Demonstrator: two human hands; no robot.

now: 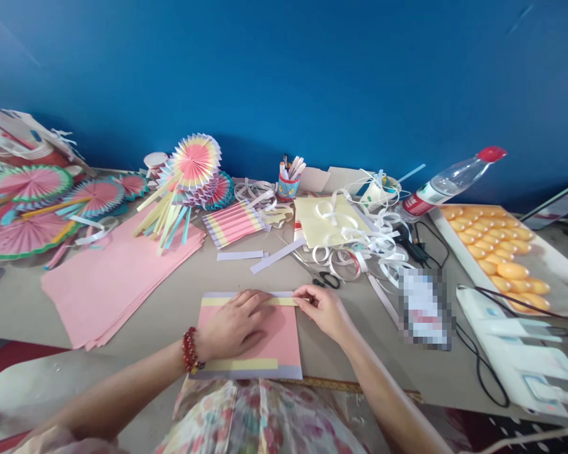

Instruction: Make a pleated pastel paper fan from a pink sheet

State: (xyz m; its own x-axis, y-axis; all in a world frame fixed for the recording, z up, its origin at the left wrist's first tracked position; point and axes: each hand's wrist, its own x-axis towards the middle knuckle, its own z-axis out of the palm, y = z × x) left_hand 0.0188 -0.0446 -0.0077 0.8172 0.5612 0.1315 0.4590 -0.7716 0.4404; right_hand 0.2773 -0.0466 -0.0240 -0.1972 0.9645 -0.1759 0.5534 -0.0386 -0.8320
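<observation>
A pink sheet of paper (284,334) lies at the table's front edge, banded in lilac and yellow along its far and near sides. My left hand (239,321) rests flat on the sheet, fingers stretched toward the far band and covering part of it. At the far right corner, the thumb and forefinger of my right hand (322,309) pinch the end of a yellow paper strip (281,302) that runs along the far side. Another yellow strip (246,364) lies along the near side. Black-handled scissors (330,280) sit just beyond my right hand.
Pink sheets (118,290) are stacked at left, near folded paper fans (194,162). Curled white paper strips (345,258) and a pale yellow sheet (329,217) lie behind. At right are a bottle (442,186), a power strip (502,347) and black cables (478,372).
</observation>
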